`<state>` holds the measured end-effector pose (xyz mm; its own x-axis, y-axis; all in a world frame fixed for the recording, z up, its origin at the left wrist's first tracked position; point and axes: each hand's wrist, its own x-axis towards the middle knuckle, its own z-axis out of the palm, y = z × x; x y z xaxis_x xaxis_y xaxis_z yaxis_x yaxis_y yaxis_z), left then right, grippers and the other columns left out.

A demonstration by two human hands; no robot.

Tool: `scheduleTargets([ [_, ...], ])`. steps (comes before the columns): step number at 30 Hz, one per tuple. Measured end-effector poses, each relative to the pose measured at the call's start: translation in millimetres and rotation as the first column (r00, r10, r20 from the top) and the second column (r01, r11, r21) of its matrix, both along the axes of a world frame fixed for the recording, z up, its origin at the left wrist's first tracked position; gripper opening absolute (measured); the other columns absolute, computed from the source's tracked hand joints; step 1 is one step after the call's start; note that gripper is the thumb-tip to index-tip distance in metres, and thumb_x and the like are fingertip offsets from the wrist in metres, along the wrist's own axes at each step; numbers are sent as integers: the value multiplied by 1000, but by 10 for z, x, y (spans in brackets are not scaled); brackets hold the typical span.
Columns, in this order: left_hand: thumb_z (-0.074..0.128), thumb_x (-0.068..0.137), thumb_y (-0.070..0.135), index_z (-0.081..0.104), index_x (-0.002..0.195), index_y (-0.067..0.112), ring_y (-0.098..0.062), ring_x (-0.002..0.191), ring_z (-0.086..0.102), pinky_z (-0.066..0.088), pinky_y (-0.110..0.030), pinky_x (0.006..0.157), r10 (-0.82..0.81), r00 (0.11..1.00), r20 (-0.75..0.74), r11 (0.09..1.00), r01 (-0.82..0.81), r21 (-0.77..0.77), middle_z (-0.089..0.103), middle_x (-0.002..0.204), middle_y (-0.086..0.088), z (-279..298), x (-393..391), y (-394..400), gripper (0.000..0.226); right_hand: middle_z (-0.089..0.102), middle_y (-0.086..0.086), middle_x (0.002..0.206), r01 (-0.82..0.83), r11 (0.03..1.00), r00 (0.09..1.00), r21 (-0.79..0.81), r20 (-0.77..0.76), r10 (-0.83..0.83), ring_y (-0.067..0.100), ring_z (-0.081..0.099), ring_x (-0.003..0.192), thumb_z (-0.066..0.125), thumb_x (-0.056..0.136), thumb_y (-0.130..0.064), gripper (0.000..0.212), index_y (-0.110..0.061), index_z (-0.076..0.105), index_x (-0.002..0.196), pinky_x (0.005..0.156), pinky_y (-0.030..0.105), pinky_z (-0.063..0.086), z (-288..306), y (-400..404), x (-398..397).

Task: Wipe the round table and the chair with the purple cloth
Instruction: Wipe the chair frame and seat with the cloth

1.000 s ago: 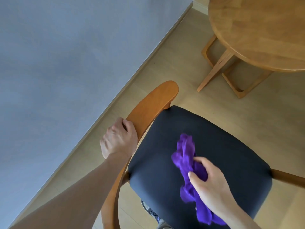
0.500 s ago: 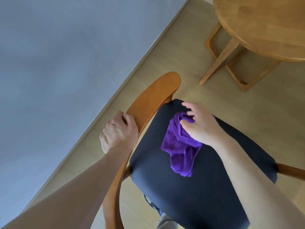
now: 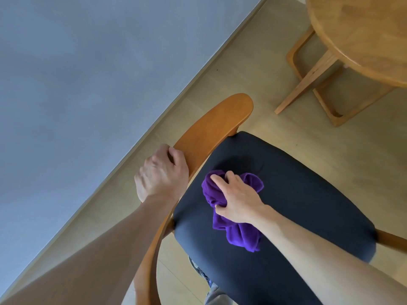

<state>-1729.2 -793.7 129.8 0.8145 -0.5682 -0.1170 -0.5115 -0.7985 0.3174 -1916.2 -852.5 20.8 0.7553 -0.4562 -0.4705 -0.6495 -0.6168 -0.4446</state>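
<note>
The right hand (image 3: 239,200) presses the bunched purple cloth (image 3: 233,208) on the chair seat (image 3: 297,194), unwiped cushion stretching rightward; the left hand (image 3: 161,175) grips the backrest (image 3: 211,130).

Crumpled purple cloth (image 3: 236,233) lies on the wooden chair's (image 3: 211,128) black seat, round table (image 3: 361,34) nearby.
</note>
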Motion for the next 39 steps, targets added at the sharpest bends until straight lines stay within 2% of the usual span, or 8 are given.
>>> scheduleTargets([
  [6, 17, 88, 42, 44, 67, 23, -14, 50, 46, 26, -25, 51, 8, 1000, -14, 1000, -8, -7, 47, 53, 4, 17, -10, -5, 39, 66, -11, 100, 545, 758, 796, 359, 64, -602, 7, 66, 92, 72, 89, -41, 24, -28, 60, 107, 76, 27, 54, 418, -538, -177],
  [15, 19, 89, 42, 46, 68, 23, -13, 51, 46, 25, -25, 52, 16, 1000, -17, 1000, -16, 7, 47, 54, 4, 33, -20, 5, 39, 70, -19, 100, 728, 395, 347, 560, 195, -917, -8, 66, 91, 73, 88, -29, 28, -40, 62, 111, 72, 9, 50, 695, -630, -242],
  [18, 18, 90, 43, 47, 70, 24, -12, 51, 45, 25, -24, 51, 9, 1000, -8, 1000, -9, 20, 47, 55, 4, 27, -19, 2, 40, 61, -16, 108, 629, 674, 670, 388, 170, -722, -3, 63, 92, 66, 91, -27, 38, -33, 46, 123, 77, 11, 48, 567, -289, -186],
  [21, 17, 91, 43, 50, 73, 24, -12, 51, 46, 32, -27, 53, 10, 1000, -8, 1000, -10, 23, 47, 55, 5, 22, -20, 1, 42, 61, -7, 100, 130, 960, 984, 246, -152, -95, 24, 66, 82, 61, 90, -23, 39, -32, 38, 120, 66, 36, 53, 479, -120, -236],
  [25, 18, 91, 43, 50, 73, 24, -11, 51, 46, 32, -27, 53, 11, 1000, -8, 1000, -10, 19, 47, 55, 5, 25, -14, 4, 41, 72, -1, 79, 179, 771, 984, 611, -121, -132, 17, 72, 66, 54, 80, -25, 19, -39, 57, 92, 59, 36, 60, 878, -309, -179],
  [29, 19, 91, 42, 50, 74, 24, -10, 51, 44, 22, -23, 51, 7, 1000, -1, 1000, -7, 21, 47, 55, 6, 38, -15, 0, 41, 65, -19, 70, 159, 766, 940, 622, 143, -310, 4, 61, 55, 59, 82, -24, 26, -50, 64, 86, 48, 12, 41, 1397, -556, -307],
  [35, 21, 91, 40, 51, 73, 21, -16, 52, 46, 33, -32, 58, 30, 999, -31, 999, -29, 38, 49, 56, 1, 50, -24, -5, 40, 66, -13, 72, 348, 605, 736, 716, 191, -649, 6, 63, 67, 70, 84, -33, 11, -36, 71, 94, 62, 17, 49, 1370, -862, -373],
  [39, 25, 94, 37, 51, 73, 21, -19, 54, 49, 41, -36, 61, 33, 999, -42, 998, -31, 48, 50, 57, 0, 37, -17, -5, 38, 48, 7, 146, 678, 731, 727, 73, 84, -682, 28, 47, 134, 71, 90, -27, 68, -17, 39, 149, 108, 46, 45, 774, -920, -77],
])
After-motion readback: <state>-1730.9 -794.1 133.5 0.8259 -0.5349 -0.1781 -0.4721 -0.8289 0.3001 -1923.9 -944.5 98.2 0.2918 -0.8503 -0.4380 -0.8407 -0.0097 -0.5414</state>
